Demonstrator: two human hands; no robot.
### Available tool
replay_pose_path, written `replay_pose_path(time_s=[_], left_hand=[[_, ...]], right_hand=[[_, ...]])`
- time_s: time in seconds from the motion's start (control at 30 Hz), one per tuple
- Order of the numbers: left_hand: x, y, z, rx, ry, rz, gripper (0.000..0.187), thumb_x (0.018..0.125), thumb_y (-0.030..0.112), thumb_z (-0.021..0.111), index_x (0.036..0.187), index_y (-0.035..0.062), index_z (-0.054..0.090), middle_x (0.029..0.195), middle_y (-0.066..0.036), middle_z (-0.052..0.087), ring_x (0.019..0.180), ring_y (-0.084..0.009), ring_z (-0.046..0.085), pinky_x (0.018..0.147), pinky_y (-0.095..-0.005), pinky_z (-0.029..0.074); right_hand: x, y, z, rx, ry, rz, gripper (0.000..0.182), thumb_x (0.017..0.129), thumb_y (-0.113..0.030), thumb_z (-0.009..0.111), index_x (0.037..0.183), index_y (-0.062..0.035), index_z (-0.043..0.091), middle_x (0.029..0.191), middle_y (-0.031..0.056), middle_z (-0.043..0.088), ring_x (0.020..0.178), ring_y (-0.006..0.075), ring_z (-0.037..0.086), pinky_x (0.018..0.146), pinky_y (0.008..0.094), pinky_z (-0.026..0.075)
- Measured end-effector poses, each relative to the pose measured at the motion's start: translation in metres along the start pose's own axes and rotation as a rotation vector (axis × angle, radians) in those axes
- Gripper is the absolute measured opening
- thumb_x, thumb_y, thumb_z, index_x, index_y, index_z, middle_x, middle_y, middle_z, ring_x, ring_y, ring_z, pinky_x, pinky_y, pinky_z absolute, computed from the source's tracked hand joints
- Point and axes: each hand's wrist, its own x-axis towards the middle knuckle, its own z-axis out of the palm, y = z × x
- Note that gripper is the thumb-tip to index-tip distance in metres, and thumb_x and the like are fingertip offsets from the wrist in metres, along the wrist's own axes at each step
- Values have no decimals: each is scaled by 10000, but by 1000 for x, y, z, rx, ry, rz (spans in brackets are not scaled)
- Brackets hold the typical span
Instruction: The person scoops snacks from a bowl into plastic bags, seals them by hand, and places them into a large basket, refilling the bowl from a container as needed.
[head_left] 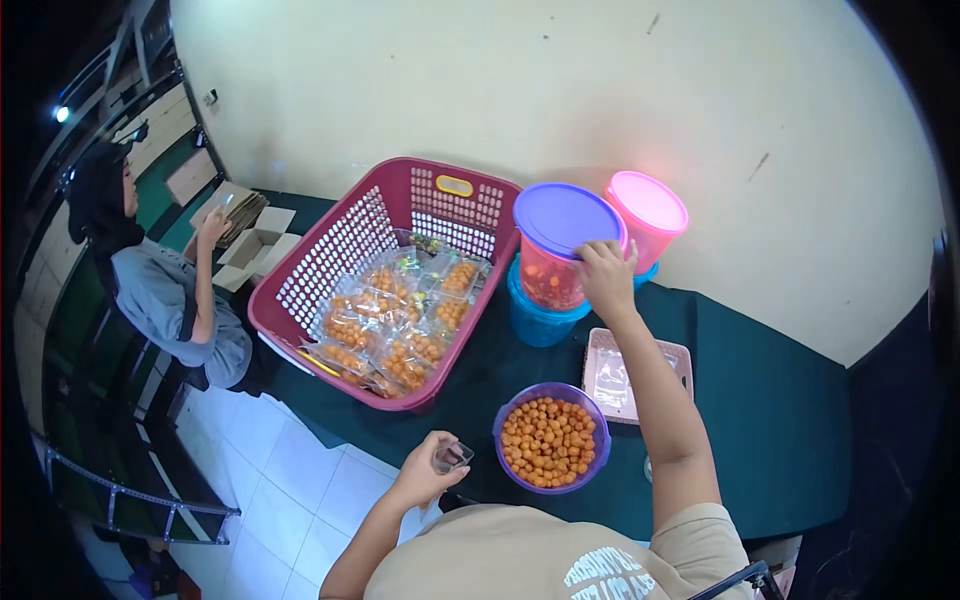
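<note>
My left hand (pixel 422 472) is closed around a small clear plastic container (pixel 452 457) near the table's front edge. Its open top seems to face up, and I make out nothing inside it. My right hand (pixel 607 278) reaches across the table, with its fingers curled over the rim of a purple lid (pixel 568 215). The lid sits on a red-tinted see-through tub (pixel 552 283), which stands on a blue tub (pixel 545 325). Between my arms, a purple bowl (pixel 497 452) holds many round orange snack balls (pixel 548 440).
A maroon basket (pixel 285 318) holds several clear bags of orange balls (pixel 405 360). A pink-lidded tub (pixel 648 205) stands by the wall. A pale pink tray (pixel 607 400) with clear plastic in it lies under my right forearm. At left, another person (pixel 180 290) works beside an open cardboard box (pixel 255 250).
</note>
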Motion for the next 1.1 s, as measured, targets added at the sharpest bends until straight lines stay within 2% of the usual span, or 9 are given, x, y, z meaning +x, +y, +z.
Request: replay_pose_path(time_s=[0.07, 0.1, 0.2, 0.33, 0.5, 0.57, 0.7, 0.77, 1.1], left_hand=[[-8, -4, -10, 24, 38, -46, 471, 767, 127, 764, 1129, 54, 472, 1035, -79, 592, 947, -175, 580, 808, -319, 488], [-14, -3, -15, 27, 44, -86, 478, 763, 130, 767, 1131, 53, 472, 1038, -83, 595, 952, -183, 583, 811, -324, 488], [-28, -5, -23, -11, 72, -180, 481, 755, 125, 768, 1129, 48, 474, 1038, -91, 599, 959, -197, 587, 822, -335, 488], [-26, -22, -24, -18, 154, -87, 481, 755, 117, 761, 1128, 39, 468, 1037, -99, 602, 951, -198, 592, 826, -343, 489], [-6, -3, -9, 14, 78, -60, 453, 770, 84, 741, 1124, 54, 460, 1016, -77, 590, 924, -167, 574, 792, -325, 487], [4, 6, -3, -10, 29, -16, 439, 781, 50, 723, 1123, 65, 447, 1036, -64, 579, 916, -138, 549, 780, -305, 478], [19, 23, 8, -25, 49, 50, 450, 751, 65, 751, 1105, 62, 473, 984, -53, 567, 899, -144, 542, 792, -304, 472], [23, 27, 12, -15, 71, 69, 452, 752, 62, 749, 1107, 64, 469, 988, -55, 565, 902, -148, 543, 801, -308, 472], [7, 47, 33, -11, 157, 115, 473, 761, 40, 718, 1151, 61, 452, 1071, -70, 534, 994, -176, 543, 898, -352, 452]], right_hand=[[-1, 6, 6, -69, -25, 12, 155, 802, -188, 665, 948, -139, 647, 966, -3, 628, 1003, 217, 559, 1041, 588, 249], [-3, 5, 3, -80, 54, -39, 142, 787, -173, 670, 925, -152, 645, 893, -11, 616, 943, 218, 561, 1039, 576, 257], [-27, -22, -40, -45, 148, -64, 118, 793, -165, 665, 909, -158, 644, 884, -12, 609, 920, 214, 557, 1046, 562, 257], [-131, -58, -91, -31, -6, -162, 166, 721, -111, 679, 873, -175, 662, 849, -43, 588, 885, 179, 552, 1051, 573, 248], [-250, -58, -111, 125, -187, -252, 183, 681, -102, 682, 839, -192, 672, 869, -47, 602, 867, 146, 569, 1057, 595, 254], [-275, -43, -113, 204, -257, -285, 201, 681, -103, 675, 867, -180, 673, 906, -40, 613, 883, 142, 573, 1061, 567, 287], [-299, -21, -120, 327, -383, -337, 209, 698, -96, 662, 897, -156, 670, 932, -22, 617, 916, 159, 581, 1037, 505, 365], [-301, -13, -122, 399, -471, -408, 224, 708, -85, 649, 928, -130, 660, 960, -3, 620, 953, 176, 586, 1006, 440, 424], [-291, 0, -96, 486, -468, -456, 256, 706, -65, 631, 956, -111, 650, 991, 36, 621, 1012, 212, 584, 1014, 441, 424]])
